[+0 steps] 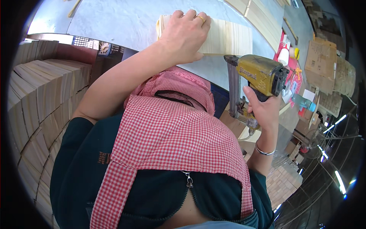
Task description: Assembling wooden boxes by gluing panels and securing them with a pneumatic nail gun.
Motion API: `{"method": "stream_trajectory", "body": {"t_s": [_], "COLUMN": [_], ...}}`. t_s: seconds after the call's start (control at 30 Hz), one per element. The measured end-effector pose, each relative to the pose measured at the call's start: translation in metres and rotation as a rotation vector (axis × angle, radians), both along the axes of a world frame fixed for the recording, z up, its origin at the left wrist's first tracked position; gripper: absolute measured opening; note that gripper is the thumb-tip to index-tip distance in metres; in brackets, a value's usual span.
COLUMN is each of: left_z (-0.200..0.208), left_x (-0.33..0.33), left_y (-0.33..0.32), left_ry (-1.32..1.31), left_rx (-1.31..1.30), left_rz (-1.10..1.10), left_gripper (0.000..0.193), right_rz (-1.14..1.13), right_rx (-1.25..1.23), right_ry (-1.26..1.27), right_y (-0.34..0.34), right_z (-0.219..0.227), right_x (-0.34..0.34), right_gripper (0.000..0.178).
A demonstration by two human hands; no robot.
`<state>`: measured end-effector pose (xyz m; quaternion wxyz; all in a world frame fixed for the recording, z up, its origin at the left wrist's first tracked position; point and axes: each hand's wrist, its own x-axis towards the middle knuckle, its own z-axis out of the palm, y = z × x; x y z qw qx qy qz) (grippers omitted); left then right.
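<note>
Across the near part of the worktable lies a row of thin pale wooden strips (228, 38) pressed together into a block. My left hand (187, 34) grips its left part from above, with the fingers over the far side and the thumb at the near edge. In my right hand (265, 108) is a worn yellow pneumatic nail gun (259, 72), held by its dark handle. Its nose is close to the block's near edge, right of my left thumb; whether they touch I cannot tell. The trigger finger is mostly hidden.
The pale worktable (114, 23) extends beyond the block. Long wooden pieces (263, 23) lie at its far right. On the right are a white bottle (283, 56), a clear bottle (304, 102) and cardboard (320, 61). High stacks of wooden pieces (45, 87) stand on the left.
</note>
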<state>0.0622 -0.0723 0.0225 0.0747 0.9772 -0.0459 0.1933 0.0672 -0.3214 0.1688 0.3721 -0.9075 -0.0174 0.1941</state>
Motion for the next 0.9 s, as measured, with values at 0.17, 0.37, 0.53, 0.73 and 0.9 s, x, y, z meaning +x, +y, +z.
{"method": "stream_trajectory", "body": {"t_s": [0.17,0.37,0.53,0.73,0.9], "left_z": [-0.003,-0.003,0.011,0.013,0.010], "left_x": [-0.002,-0.002,-0.005,-0.006,-0.006], "left_y": [0.001,0.001,-0.001,0.001,0.001], "left_ry": [-0.014,-0.012,0.230,0.242,0.238], "left_rx": [-0.021,-0.017,-0.054,-0.073,-0.064], "left_rz": [-0.002,0.008,0.027,0.013,0.014], "left_gripper": [0.069,0.068,0.080,0.079,0.080], "right_rz": [-0.001,-0.039,-0.080,-0.083,-0.023], "right_rx": [-0.013,0.046,0.062,-0.023,-0.121], "right_ry": [0.011,0.034,-0.003,0.070,0.081], "right_y": [0.008,0.006,0.011,0.016,0.019], "right_z": [-0.002,-0.009,-0.010,-0.004,0.000], "right_x": [0.001,-0.001,-0.005,0.000,0.002], "right_gripper": [0.025,0.025,0.026,0.028,0.029]}}
